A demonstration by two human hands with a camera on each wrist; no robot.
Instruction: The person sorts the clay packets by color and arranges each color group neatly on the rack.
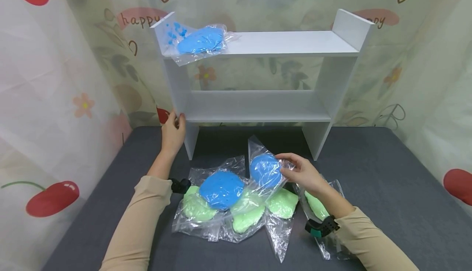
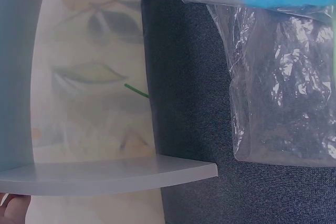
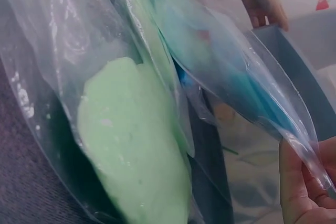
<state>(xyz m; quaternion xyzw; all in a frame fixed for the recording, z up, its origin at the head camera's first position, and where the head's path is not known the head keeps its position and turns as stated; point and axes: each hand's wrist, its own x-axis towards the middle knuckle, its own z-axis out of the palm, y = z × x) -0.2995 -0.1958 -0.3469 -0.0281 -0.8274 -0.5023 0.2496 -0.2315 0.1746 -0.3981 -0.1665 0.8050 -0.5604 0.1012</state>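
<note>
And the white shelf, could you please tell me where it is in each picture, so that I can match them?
Head: the shelf stands in the upper middle.
Left wrist: parts of the shelf cross the lower left and line the left edge.
Right wrist: part of the shelf shows at upper right.
Shared landmark: the left hand at the shelf; bottom-left corner in left wrist, near the top in right wrist.

The far shelf (image 1: 254, 106) is showing white, the table (image 1: 387, 205) dark grey, clear bags (image 1: 280, 232) blue and pale-green lumps (image 1: 222, 190); red cherries (image 1: 53, 199) are patterning the curtain (image 1: 55, 148).
</note>
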